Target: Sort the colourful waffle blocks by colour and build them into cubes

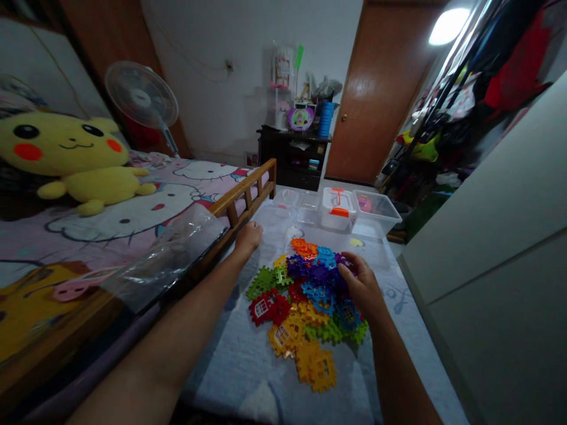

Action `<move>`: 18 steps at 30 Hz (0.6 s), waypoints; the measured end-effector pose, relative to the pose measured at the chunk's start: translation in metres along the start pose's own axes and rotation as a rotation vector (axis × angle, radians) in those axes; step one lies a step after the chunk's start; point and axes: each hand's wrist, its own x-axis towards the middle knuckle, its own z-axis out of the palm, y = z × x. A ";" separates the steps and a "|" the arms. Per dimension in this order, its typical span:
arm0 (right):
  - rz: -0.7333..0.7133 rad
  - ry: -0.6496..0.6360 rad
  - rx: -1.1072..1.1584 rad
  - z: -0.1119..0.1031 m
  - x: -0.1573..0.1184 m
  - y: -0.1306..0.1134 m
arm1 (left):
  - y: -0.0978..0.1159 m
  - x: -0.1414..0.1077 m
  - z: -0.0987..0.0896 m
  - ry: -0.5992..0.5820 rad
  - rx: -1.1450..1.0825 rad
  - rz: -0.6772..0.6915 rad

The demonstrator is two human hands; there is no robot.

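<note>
A pile of flat plastic building pieces [305,301] in red, orange, yellow, green, blue and purple lies on the cloth-covered table. On the pile's right side, my right hand [359,280] has its fingers curled round a purple piece [341,260]. My left hand [249,236] is closed near the wooden bed rail, left of the pile's far end; whatever it may hold is hidden. Nearest to me in the pile are orange-yellow pieces [316,366]. Red pieces [268,307] with a white window lie at its left.
Behind the pile stand a white box with orange latches [337,209] and a clear open bin [378,208]. The wooden bed rail [243,203] borders the table's left. A clear plastic bag [168,254] lies over the bed edge, and a white cabinet [496,230] stands right.
</note>
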 end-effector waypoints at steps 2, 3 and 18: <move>-0.089 -0.004 -0.108 0.002 0.001 0.003 | 0.000 0.006 0.001 0.006 0.004 -0.009; -0.126 -0.014 -0.154 0.004 0.002 0.004 | -0.001 0.009 0.001 0.004 0.000 -0.011; -0.143 0.064 -0.226 -0.011 0.008 0.031 | -0.005 0.009 0.005 -0.010 -0.276 -0.138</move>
